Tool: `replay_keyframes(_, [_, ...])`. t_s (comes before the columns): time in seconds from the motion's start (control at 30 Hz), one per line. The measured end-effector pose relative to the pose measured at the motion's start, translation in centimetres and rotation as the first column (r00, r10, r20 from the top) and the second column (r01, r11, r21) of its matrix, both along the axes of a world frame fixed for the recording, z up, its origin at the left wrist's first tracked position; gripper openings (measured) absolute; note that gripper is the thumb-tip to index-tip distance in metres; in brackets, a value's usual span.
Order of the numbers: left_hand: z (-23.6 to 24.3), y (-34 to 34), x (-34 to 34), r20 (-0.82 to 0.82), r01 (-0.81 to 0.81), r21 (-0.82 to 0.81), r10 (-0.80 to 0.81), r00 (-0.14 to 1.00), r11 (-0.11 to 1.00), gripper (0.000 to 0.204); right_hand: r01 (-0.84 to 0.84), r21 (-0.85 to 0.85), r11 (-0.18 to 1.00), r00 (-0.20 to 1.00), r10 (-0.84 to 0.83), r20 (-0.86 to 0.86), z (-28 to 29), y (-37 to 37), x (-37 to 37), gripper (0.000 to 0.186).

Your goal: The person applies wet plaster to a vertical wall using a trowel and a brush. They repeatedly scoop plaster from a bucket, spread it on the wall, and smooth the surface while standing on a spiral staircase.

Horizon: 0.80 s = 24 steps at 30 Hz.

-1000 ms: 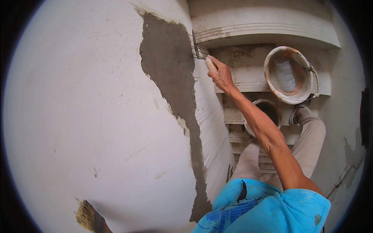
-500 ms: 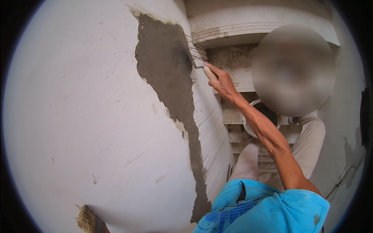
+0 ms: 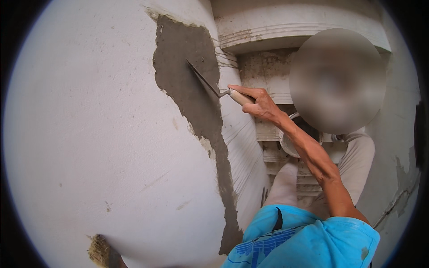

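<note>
My right hand [image 3: 264,103] grips the pale wooden handle of a pointing trowel [image 3: 206,81], index finger laid along the handle. The trowel's thin metal blade is seen nearly edge-on, over a tall patch of wet grey mortar [image 3: 187,85] on the white wall [image 3: 111,134]. The patch is broad at the top and narrows to a strip running down toward my blue shirt. At the lower left, a straw-coloured brush with bristles [image 3: 99,251] shows against the wall, beside something brown at the picture's edge. What holds the brush is cut off, and my left hand cannot be made out.
White stair-like ledges [image 3: 268,38] with moulded edges rise on the right. Below my right forearm stands a white bucket [image 3: 289,145], partly hidden. A large blurred disc covers the area beside it. The right-hand wall [image 3: 393,134] has a crack and grey patches.
My right hand has drawn back slightly down and to the right. The trowel blade has swung from the patch's right edge to point up-left over its middle.
</note>
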<state>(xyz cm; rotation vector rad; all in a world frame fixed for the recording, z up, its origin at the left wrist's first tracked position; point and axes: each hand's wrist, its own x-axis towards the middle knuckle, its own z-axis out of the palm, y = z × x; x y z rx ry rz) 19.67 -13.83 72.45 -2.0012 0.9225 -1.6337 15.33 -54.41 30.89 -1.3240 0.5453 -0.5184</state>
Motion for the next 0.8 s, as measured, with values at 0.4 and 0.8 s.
replay_keyframes(0.4, [0.5,-0.6,-0.2,0.218,-0.186,0.154,0.15,0.964,0.97,0.047,0.299,-0.201,0.933,0.917,-0.339,-0.209,-5.9,-3.5,5.9,0.071])
replay_keyframes(0.8, [1.0,3.7,0.1,-0.062,0.099,-0.091,-0.104,0.993,0.991,0.081,0.098,-0.064,0.993,0.961,-0.112,-0.253,-6.2,-0.8,2.5,0.076])
